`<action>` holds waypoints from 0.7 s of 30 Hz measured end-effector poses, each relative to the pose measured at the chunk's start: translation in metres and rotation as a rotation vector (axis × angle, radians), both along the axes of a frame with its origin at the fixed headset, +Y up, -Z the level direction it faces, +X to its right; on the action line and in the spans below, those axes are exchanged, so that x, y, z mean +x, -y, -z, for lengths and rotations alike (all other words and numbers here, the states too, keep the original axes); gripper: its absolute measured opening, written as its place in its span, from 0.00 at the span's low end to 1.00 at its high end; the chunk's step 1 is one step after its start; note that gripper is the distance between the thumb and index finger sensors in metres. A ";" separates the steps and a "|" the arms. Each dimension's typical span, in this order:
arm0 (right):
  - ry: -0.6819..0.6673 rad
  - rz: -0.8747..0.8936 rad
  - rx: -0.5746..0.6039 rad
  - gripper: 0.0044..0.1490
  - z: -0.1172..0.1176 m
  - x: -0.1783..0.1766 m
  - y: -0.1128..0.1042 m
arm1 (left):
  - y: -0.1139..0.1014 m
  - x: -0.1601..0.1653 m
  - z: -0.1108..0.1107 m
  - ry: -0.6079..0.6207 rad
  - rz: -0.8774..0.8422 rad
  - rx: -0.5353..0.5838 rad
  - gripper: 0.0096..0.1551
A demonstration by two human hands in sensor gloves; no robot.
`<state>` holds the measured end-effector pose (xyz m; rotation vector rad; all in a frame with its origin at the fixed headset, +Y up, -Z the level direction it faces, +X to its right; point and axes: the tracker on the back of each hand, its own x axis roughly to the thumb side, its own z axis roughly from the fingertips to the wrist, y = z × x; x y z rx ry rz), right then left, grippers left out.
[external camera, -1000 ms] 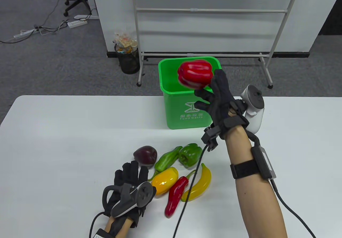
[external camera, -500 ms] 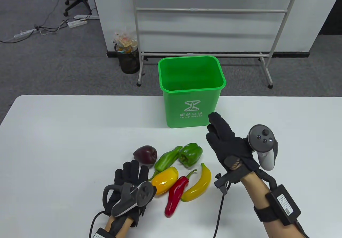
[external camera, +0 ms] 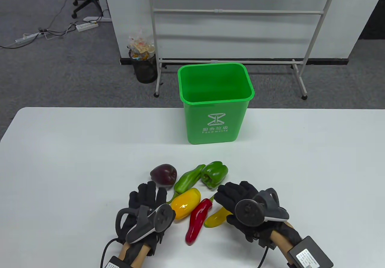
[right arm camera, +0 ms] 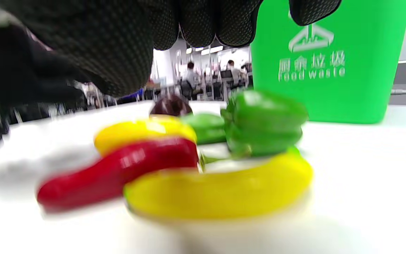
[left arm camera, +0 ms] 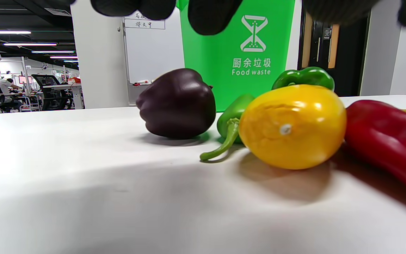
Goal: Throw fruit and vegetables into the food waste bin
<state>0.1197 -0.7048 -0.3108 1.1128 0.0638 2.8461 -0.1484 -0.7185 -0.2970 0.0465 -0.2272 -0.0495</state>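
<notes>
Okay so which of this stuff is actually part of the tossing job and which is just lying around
Job: food waste bin, purple pepper, long green pepper, green bell pepper, yellow pepper, red chili, banana, both hands.

Lying about: whiteboard stand, mesh wastebasket, power strip, office chair.

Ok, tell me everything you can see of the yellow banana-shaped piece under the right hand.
The yellow banana is a smooth, glossy, curved piece that looks like plastic, with a greenish tip. It lies flat on the white table, at the right edge of the produce cluster, close beside the red chili pepper; contact between them is unclear. The right hand is spread over its upper half in the table view, hiding it. The blurred right wrist view shows the fingers above it, no grip visible.
</notes>
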 end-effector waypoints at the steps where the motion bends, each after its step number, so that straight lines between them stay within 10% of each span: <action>1: 0.003 -0.036 -0.009 0.52 0.002 -0.002 0.007 | 0.000 0.001 0.000 0.001 0.002 0.000 0.49; 21: 0.036 -0.283 0.075 0.49 0.014 -0.022 0.070 | 0.002 0.001 0.000 0.001 0.011 -0.006 0.49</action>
